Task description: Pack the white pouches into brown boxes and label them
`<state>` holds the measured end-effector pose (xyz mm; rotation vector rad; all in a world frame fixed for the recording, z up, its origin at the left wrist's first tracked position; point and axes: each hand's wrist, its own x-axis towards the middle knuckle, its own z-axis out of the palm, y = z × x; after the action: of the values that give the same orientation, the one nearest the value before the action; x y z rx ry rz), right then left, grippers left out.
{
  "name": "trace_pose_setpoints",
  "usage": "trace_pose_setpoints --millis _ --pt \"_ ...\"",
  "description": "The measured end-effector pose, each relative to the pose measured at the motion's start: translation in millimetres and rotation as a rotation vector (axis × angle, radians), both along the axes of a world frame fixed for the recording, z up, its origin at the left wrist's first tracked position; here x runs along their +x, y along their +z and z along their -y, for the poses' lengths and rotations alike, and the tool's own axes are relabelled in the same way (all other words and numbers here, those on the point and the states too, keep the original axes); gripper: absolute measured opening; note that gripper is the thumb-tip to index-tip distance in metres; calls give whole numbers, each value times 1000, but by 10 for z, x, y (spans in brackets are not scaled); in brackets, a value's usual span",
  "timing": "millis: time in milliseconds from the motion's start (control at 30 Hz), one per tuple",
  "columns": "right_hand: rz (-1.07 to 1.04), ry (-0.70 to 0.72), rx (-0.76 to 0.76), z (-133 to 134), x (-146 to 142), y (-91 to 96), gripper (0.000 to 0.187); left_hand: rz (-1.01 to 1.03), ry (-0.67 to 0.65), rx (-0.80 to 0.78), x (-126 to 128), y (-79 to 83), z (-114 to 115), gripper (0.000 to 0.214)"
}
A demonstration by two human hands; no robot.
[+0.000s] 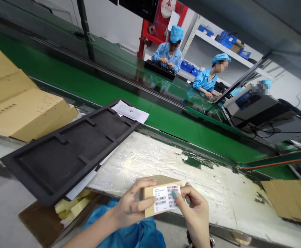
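Note:
A small brown cardboard box [148,210] is held up over the near edge of the worktable. My left hand [132,203] is closed around its left side, fingers on the top and front. On the front face is a white barcode label [163,206]. My right hand [195,206] pinches the box's right end, its thumb pressed on the label's right part and its fingers partly hidden behind the box. Whether the label is fully stuck down at that edge, I cannot tell.
A black foam tray [62,165] with a white paper sheet [131,111] lies at the left. Brown boxes [36,110] stand beyond it; flat cardboard pieces [292,199] lie right. A green conveyor belt [171,127] runs behind. Co-workers [169,51] in blue sit across it.

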<state>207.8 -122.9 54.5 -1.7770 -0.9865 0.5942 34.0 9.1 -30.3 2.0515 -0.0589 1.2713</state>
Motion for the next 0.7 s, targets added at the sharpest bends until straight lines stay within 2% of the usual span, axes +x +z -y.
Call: trace_pose_setpoints --millis 700 --pt "6 -3 -17 -4 -4 7 25 -14 4 -15 -8 -2 9 36"
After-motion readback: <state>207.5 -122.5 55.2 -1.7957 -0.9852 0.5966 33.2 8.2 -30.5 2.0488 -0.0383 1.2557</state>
